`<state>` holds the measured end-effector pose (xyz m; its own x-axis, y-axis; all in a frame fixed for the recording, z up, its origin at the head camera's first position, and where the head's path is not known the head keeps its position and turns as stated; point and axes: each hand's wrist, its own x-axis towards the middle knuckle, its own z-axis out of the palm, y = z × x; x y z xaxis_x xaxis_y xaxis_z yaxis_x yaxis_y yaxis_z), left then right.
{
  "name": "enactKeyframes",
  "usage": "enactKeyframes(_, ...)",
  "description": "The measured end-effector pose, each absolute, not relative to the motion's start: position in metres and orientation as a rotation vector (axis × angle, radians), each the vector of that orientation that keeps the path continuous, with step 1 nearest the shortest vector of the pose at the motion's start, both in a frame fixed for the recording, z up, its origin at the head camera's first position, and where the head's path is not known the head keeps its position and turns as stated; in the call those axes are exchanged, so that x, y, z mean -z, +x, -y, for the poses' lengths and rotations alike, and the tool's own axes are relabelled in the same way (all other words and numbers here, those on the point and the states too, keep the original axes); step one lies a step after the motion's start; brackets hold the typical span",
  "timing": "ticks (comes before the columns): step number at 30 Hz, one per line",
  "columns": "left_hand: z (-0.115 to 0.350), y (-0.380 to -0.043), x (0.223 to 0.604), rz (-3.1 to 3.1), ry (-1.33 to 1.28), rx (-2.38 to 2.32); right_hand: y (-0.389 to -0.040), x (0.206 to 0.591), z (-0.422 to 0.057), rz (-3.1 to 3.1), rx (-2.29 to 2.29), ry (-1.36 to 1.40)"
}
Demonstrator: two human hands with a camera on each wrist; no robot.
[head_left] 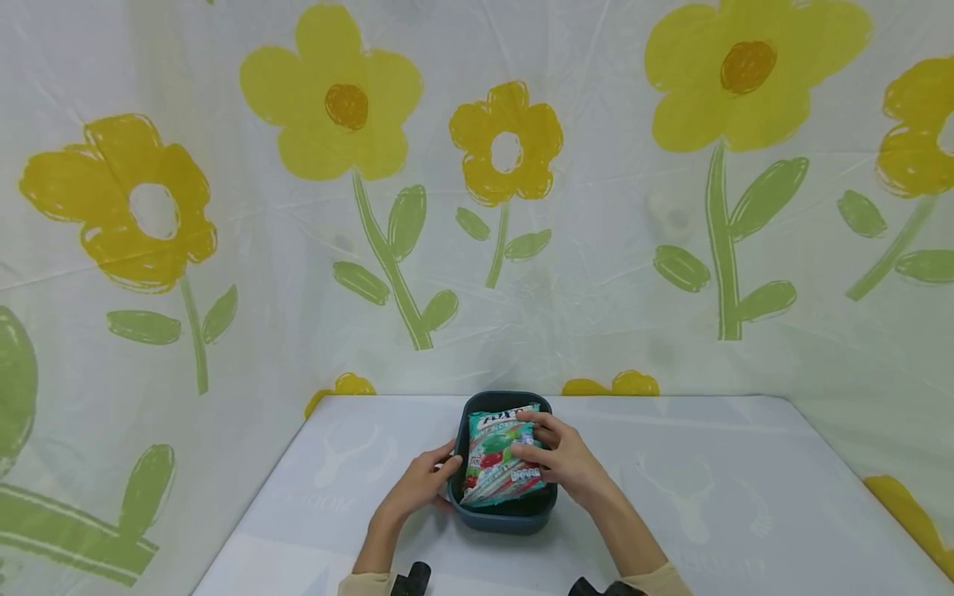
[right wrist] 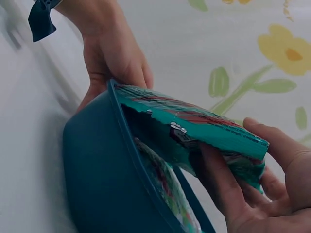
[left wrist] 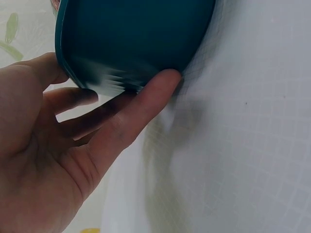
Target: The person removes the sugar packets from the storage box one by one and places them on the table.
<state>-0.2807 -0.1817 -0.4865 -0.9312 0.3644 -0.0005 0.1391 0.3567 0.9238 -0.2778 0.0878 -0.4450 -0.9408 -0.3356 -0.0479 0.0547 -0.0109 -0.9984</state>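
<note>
A dark blue-green plastic bin (head_left: pixel 501 523) stands on the white table. My left hand (head_left: pixel 425 480) holds its left side, thumb at the rim and the other fingers along the outer wall; the left wrist view shows these fingers against the bin (left wrist: pixel 136 39). A shiny teal candy bag (head_left: pixel 495 455) with red and green print lies tilted over the bin's opening. My right hand (head_left: pixel 570 459) pinches its right side, thumb and fingers on opposite faces in the right wrist view. Beneath it, a second bag (right wrist: pixel 167 184) shows inside the bin, partly hidden.
The white tabletop (head_left: pixel 693 480) extends on both sides of the bin. Behind it hangs a pale curtain (head_left: pixel 596 248) printed with yellow flowers and green leaves. Black wrist straps (head_left: pixel 412 579) and beige sleeves (head_left: pixel 365 584) show at the bottom edge.
</note>
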Motion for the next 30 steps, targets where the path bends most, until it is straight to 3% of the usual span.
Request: enactKeyframes(30, 0.181, -0.278, 0.486, -2.406, 0.425, -1.632, -0.272, 0.460, -0.112, -1.878, 2.177, -0.219)
